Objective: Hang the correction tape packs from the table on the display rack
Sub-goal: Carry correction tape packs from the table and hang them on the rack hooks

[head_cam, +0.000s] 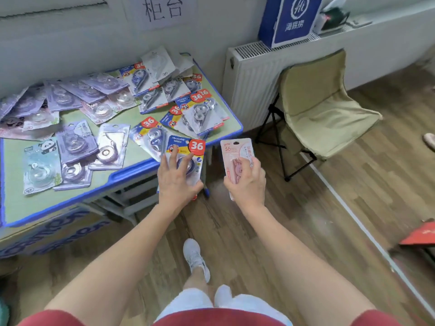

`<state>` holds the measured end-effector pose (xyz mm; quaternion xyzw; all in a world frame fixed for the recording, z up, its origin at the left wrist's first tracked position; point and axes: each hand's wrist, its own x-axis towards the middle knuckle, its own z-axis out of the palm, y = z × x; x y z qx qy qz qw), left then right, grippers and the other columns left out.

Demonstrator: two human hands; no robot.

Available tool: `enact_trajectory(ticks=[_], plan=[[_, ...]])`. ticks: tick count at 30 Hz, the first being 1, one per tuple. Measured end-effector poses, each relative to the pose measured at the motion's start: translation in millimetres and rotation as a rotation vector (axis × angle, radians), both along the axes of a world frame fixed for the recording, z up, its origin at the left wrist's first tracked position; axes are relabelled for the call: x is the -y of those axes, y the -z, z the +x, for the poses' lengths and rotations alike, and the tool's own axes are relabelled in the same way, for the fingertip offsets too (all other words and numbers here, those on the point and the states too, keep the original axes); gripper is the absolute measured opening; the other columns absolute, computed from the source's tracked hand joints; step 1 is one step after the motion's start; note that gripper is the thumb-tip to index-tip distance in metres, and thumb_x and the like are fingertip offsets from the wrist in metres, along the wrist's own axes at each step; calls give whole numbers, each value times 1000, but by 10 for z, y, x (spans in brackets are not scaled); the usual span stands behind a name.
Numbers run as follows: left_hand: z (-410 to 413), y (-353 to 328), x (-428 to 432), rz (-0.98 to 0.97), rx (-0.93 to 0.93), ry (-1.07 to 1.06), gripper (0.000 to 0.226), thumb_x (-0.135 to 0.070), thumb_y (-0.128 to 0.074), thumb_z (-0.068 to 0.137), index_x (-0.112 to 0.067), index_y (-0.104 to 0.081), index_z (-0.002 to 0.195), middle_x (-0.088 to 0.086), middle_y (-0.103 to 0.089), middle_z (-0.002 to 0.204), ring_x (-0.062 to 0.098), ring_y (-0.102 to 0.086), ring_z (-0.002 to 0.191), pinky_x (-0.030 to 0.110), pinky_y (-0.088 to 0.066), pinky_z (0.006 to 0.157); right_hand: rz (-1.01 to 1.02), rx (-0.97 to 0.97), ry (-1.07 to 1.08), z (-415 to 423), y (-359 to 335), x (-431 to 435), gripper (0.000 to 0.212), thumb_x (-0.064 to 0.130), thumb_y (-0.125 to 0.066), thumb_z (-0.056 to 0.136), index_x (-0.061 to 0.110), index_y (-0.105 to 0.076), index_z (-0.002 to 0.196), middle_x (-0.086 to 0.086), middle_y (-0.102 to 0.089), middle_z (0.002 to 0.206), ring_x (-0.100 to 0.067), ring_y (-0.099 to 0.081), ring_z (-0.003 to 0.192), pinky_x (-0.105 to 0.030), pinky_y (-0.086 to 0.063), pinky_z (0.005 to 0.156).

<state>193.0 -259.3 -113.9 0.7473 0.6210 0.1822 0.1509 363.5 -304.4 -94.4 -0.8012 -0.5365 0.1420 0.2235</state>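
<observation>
While many correction tape packs (106,100) litter the surface (18,208), the left hand (175,182) pinches a blue pack (188,149) at its edge, and the right hand (247,187) has its fingers (243,169) curled round a pink pack (236,149). No display rack shows; most of the hanging seemingly remains.

A green surface (28,205) with a blue rim carries scattered correction tape packs (150,90). Beyond the panda pack (41,165) lie purple packs (89,88); to its right lie blue-and-yellow packs (197,111) marked 36.

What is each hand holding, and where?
Left hand grips the blue pack by its lower half, fingers spread over the front. Right hand grips the pink pack by its lower half.
</observation>
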Motion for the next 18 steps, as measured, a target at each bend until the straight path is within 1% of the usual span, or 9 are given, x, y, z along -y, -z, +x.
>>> enact_trajectory(ticks=[2, 4, 8, 10, 12, 14, 18], plan=[[182, -21, 215, -28, -7, 48, 73, -33, -74, 72, -23, -46, 139, 9, -22, 156, 38, -14, 142, 52, -21, 111, -5, -2, 53, 172, 29, 290, 56, 30, -70, 78, 8, -51, 126, -17, -41, 135, -39, -45, 113, -40, -38, 93], [344, -38, 411, -17, 0, 104, 71, -32, -73, 72, -22, -47, 137, 9, -23, 155, 38, -14, 142, 51, -21, 111, -10, -16, 119, 321, 68, 577, 55, 29, -72, 76, 9, -53, 124, -16, -43, 132, -39, -47, 111, -41, -39, 92], [642, -41, 696, -14, 64, 244, 66, -36, -65, 67, -19, -54, 129, 11, -33, 150, 38, -22, 139, 51, -26, 107, 4, -74, 278, 535, 114, 1098, 54, 25, -75, 73, 9, -57, 120, -15, -45, 131, -38, -47, 108, -41, -37, 93], [803, -33, 781, 1, 60, 325, 65, -38, -61, 64, -18, -57, 126, 12, -37, 146, 38, -28, 135, 52, -31, 103, 8, -93, 365, 612, 122, 1327, 53, 25, -75, 73, 10, -57, 121, -14, -45, 131, -37, -47, 109, -40, -38, 93], [970, -39, 848, 10, 50, 418, 65, -40, -58, 63, -18, -58, 124, 12, -39, 145, 38, -31, 132, 53, -34, 101, 15, -97, 454, 681, 129, 1551, 52, 27, -73, 75, 10, -57, 121, -13, -45, 129, -36, -47, 109, -39, -38, 93], [1133, -27, 907, -10, 35, 524, 67, -41, -59, 63, -18, -57, 126, 13, -38, 146, 40, -31, 132, 52, -34, 101, 10, -91, 554, 732, 125, 1777, 52, 29, -72, 76, 11, -55, 122, -11, -45, 130, -34, -47, 110, -38, -37, 94], [1436, -7, 1103, 14, 18, 767, 66, -39, -63, 59, -16, -59, 120, 18, -42, 142, 45, -40, 123, 51, -39, 95, 0, -83, 755, 750, 122, 2270, 55, 32, -71, 77, 12, -53, 126, -11, -42, 137, -34, -45, 113, -37, -34, 96]])
